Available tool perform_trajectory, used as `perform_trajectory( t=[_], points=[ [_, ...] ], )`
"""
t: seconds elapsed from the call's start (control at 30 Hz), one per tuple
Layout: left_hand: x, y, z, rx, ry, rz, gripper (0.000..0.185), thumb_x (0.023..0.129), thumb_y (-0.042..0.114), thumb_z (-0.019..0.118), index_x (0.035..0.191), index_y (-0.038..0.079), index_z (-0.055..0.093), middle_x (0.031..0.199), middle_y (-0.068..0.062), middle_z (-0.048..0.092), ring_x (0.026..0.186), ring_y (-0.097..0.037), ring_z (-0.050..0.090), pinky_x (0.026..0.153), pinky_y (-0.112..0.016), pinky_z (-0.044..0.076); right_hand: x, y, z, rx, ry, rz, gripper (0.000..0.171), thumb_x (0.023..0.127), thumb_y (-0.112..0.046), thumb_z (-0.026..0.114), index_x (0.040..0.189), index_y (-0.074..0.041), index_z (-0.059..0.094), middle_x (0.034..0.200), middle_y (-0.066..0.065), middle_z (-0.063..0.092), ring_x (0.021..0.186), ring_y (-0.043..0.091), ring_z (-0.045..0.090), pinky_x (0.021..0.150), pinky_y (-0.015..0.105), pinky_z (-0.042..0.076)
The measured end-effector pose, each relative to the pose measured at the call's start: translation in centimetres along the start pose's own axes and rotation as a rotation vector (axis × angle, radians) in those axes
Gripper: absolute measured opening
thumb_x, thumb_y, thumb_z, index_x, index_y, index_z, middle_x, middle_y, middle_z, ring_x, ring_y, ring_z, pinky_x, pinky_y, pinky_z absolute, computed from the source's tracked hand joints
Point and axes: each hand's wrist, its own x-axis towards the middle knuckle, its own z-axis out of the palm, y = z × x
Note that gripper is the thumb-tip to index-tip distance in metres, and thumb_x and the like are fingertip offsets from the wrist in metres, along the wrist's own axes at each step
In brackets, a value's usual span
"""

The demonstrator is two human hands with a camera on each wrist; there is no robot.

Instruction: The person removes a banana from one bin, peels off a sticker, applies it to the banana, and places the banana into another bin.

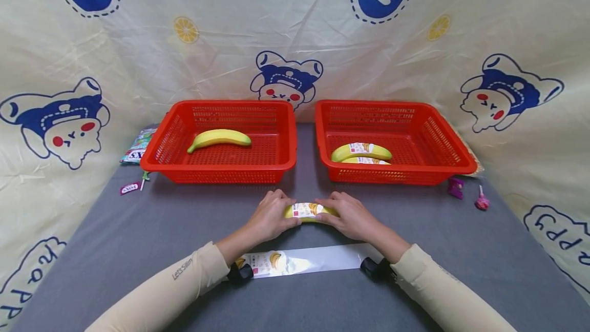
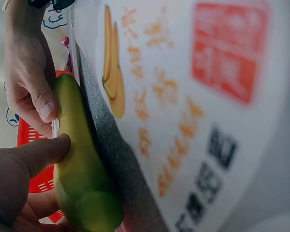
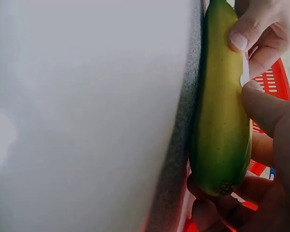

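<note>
1. One banana (image 1: 308,212) wearing a sticker lies on the grey table (image 1: 138,240), held at its two ends: the left hand (image 1: 272,216) curls its fingers round one end, the right hand (image 1: 351,215) round the other.
2. Count: four bananas in all. One is between the hands, one bare banana (image 1: 220,138) lies in the left basket (image 1: 221,168), and two stickered bananas (image 1: 361,151) lie in the right basket (image 1: 396,173).
3. One sticker strip (image 1: 304,261) lies flat just behind the hands, between the wrists.
4. The two baskets stand side by side just beyond the fingers, with a narrow gap between them; open grey table spreads to both sides of the hands.
5. Small sweets (image 1: 467,194) lie far out past the right hand, a packet (image 1: 137,146) past the left.
6. The left wrist view shows the strip's print and both thumbs (image 2: 43,108) pressing the banana (image 2: 82,174); the right wrist view shows its dark tip (image 3: 222,186), unseen from the head.
</note>
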Motion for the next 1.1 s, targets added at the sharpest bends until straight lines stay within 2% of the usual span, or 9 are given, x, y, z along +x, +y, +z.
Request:
perform_trajectory(
  t=[0.17, 0.4, 0.6, 0.77, 0.9, 1.0, 1.1],
  points=[
    [-0.2, -0.1, -0.1, -0.010, -0.002, -0.004, 0.049, 0.076, 0.028, 0.075, 0.119, 0.005, 0.065, 0.103, -0.008, 0.059, 0.095, -0.020, 0.048, 0.080, -0.031, 0.039, -0.1, 0.2, 0.0, 0.046, 0.017, 0.007, 0.046, 0.084, -0.041, 0.067, 0.124, -0.018, 0.063, 0.101, 0.002, 0.062, 0.091, 0.014, 0.050, 0.076, 0.032, 0.041],
    [-0.6, -0.5, -0.3, -0.050, 0.013, -0.016, 0.058, 0.074, 0.029, 0.077, 0.125, 0.009, 0.058, 0.107, -0.008, 0.059, 0.098, -0.021, 0.048, 0.082, -0.034, 0.041, -0.6, 1.9, -0.5, 0.244, 0.109, 0.076, 0.033, 0.086, -0.032, 0.067, 0.113, -0.013, 0.067, 0.095, 0.000, 0.063, 0.084, 0.014, 0.052, 0.073, 0.030, 0.042],
    [-1.9, -1.2, -0.5, -0.171, 0.043, -0.080, 0.058, 0.071, 0.025, 0.079, 0.121, 0.011, 0.054, 0.107, -0.006, 0.057, 0.099, -0.019, 0.048, 0.085, -0.035, 0.041, -1.6, 4.3, -1.6, 0.508, 0.170, 0.274, 0.040, 0.091, -0.039, 0.059, 0.119, -0.010, 0.062, 0.109, 0.010, 0.065, 0.092, 0.021, 0.056, 0.079, 0.029, 0.047],
    [-3.0, -1.8, -0.6, -0.235, 0.033, -0.128, 0.054, 0.070, 0.024, 0.080, 0.115, 0.013, 0.053, 0.107, -0.003, 0.054, 0.098, -0.016, 0.047, 0.084, -0.034, 0.041, -2.4, 5.9, -3.0, 0.696, 0.240, 0.409, 0.055, 0.092, -0.048, 0.052, 0.123, -0.002, 0.056, 0.106, 0.016, 0.064, 0.088, 0.025, 0.060, 0.077, 0.026, 0.052],
    [-3.3, -2.1, -0.5, -0.252, 0.033, -0.153, 0.052, 0.070, 0.023, 0.080, 0.113, 0.013, 0.052, 0.105, -0.002, 0.053, 0.096, -0.016, 0.048, 0.082, -0.033, 0.041, -2.7, 6.9, -4.1, 0.830, 0.277, 0.461, 0.061, 0.093, -0.051, 0.048, 0.126, -0.001, 0.053, 0.099, 0.004, 0.066, 0.085, 0.016, 0.061, 0.077, 0.023, 0.053],
    [-3.3, -2.1, -0.5, -0.263, 0.037, -0.164, 0.050, 0.071, 0.022, 0.080, 0.112, 0.013, 0.053, 0.103, -0.003, 0.053, 0.094, -0.016, 0.048, 0.081, -0.033, 0.041, -2.8, 7.6, -4.7, 1.032, 0.316, 0.472, 0.059, 0.093, -0.048, 0.049, 0.126, 0.001, 0.051, 0.089, -0.005, 0.066, 0.080, 0.010, 0.061, 0.075, 0.021, 0.053],
    [-3.4, -2.2, -0.4, -0.269, 0.035, -0.172, 0.049, 0.072, 0.021, 0.079, 0.112, 0.013, 0.053, 0.102, -0.003, 0.054, 0.094, -0.016, 0.049, 0.081, -0.033, 0.042, -3.0, 8.4, -5.1, 1.235, 0.369, 0.467, 0.051, 0.092, -0.044, 0.053, 0.116, 0.001, 0.056, 0.082, -0.007, 0.068, 0.072, 0.008, 0.062, 0.072, 0.021, 0.053]
  ],
)
